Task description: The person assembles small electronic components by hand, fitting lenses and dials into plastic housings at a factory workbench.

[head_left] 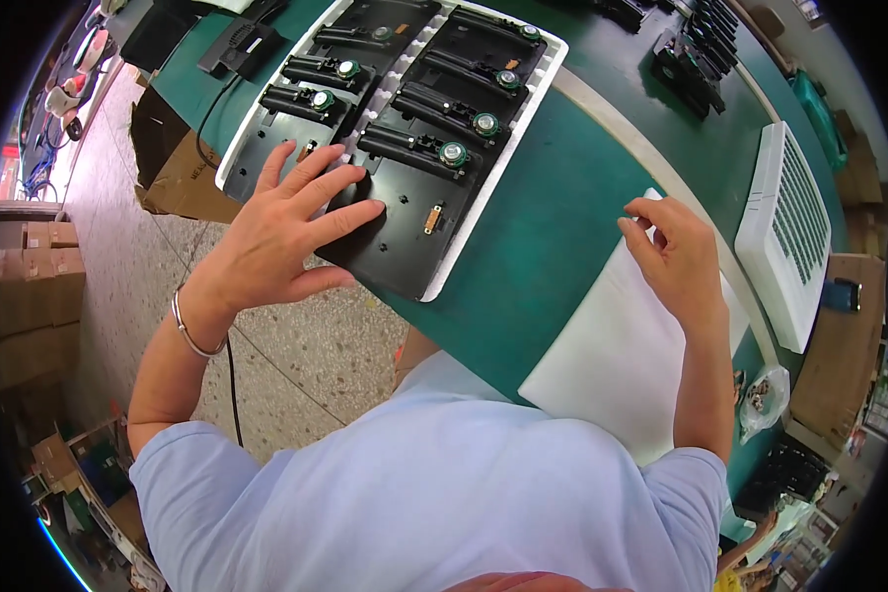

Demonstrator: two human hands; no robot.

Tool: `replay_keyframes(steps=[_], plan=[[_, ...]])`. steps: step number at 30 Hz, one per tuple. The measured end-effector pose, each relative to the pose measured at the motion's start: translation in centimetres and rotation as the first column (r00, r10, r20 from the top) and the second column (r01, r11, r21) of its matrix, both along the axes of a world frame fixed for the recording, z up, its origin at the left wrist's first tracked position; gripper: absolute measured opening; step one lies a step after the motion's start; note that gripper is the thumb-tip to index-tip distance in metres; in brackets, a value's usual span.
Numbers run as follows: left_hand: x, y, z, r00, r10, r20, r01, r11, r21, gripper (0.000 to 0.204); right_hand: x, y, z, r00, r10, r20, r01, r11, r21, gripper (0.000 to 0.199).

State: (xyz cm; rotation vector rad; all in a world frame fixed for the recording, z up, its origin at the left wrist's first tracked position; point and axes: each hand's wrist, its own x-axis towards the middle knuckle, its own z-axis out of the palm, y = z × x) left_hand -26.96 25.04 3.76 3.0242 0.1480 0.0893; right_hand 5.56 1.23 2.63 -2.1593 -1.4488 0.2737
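So we're leaning over the green bench [553, 247], and the biggest thing on it is the white tray [548, 74] running away from us up and to the right, its long axis slanting across the bench; it's loaded with black plastic housings, each with a small round speaker [453, 154] near one end. Our left hand [281, 232] is flat and spread on the nearest housing [409, 247] at the tray's near-left corner, fingers splayed, palm down, pressing rather than gripping; nothing is pinched in it. Our right hand [676, 261] sits well apart to the right, fingers curled loosely down onto the far edge of a white foam sheet [612, 345] lying at the bench's near edge; whether it's actually pinching the sheet we can't tell. So the housing lies right under the left hand, off to the left of the right one; left is clearly nearer. Smaller stuff: a white grille panel [789, 237] far right, a bracelet [189, 331] on our left wrist.
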Motion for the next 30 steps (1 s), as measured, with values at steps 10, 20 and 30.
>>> replay_keyframes(steps=[10,20,30], plan=[[0.0,0.5,1.2,0.996,-0.013,-0.086,0.011,1.000,-0.016,0.066,0.5,-2.8,-0.4,1.000,0.010,-0.001,-0.010,0.999,0.040,0.013],[-0.8,0.0,1.9,0.999,-0.001,-0.047,-0.001,0.999,-0.048,0.058,0.9,-5.7,0.4,1.000,-0.020,0.020,0.019,0.999,0.035,0.013],[0.1,11.8,-1.6,0.785,0.496,0.370,-0.401,0.863,-0.307,0.024,1.2,-11.1,1.8,0.993,-0.085,0.081,0.080,0.995,0.057,0.013]])
